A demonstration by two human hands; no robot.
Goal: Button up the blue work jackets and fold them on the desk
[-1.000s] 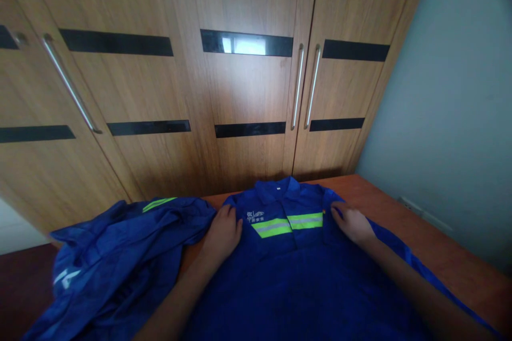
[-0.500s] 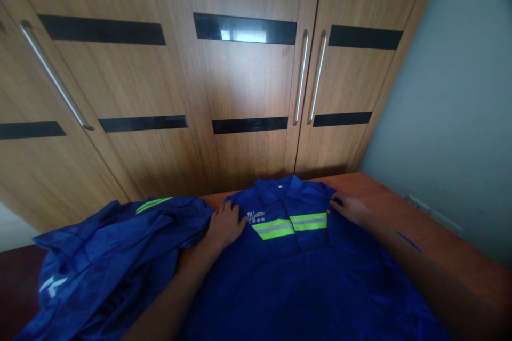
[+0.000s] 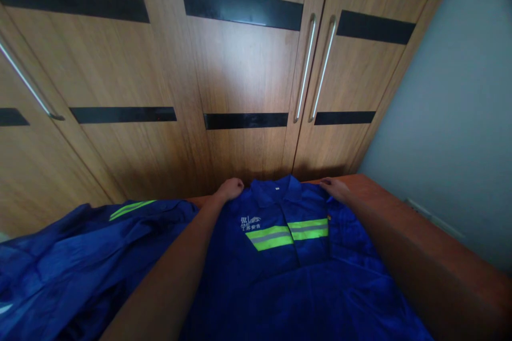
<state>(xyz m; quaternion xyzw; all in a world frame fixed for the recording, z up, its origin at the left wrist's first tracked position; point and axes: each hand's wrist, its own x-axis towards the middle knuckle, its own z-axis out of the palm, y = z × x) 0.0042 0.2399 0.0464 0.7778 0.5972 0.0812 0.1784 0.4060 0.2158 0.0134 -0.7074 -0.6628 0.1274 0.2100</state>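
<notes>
A blue work jacket (image 3: 276, 272) lies spread front side up on the reddish wooden surface, its collar toward the wardrobe. It has a yellow-green and silver reflective band across the chest and white lettering beside it. My left hand (image 3: 232, 188) is closed at the jacket's shoulder on the left of the collar, fingers curled over the cloth. At the opposite shoulder, my right hand (image 3: 333, 187) has its fingers pinched together on the fabric edge. The lower part of the jacket runs out of view at the bottom.
Another blue garment (image 3: 92, 256) with a reflective strip lies crumpled on the left. A wooden wardrobe (image 3: 244, 74) with metal handles and dark strips stands right behind the reddish surface (image 3: 404, 218). A grey wall (image 3: 448, 133) bounds the right side.
My left hand has moved up from the jacket's chest side to the shoulder, its fingers now curled. My right hand has shifted up to the other shoulder. The view has turned slightly.
</notes>
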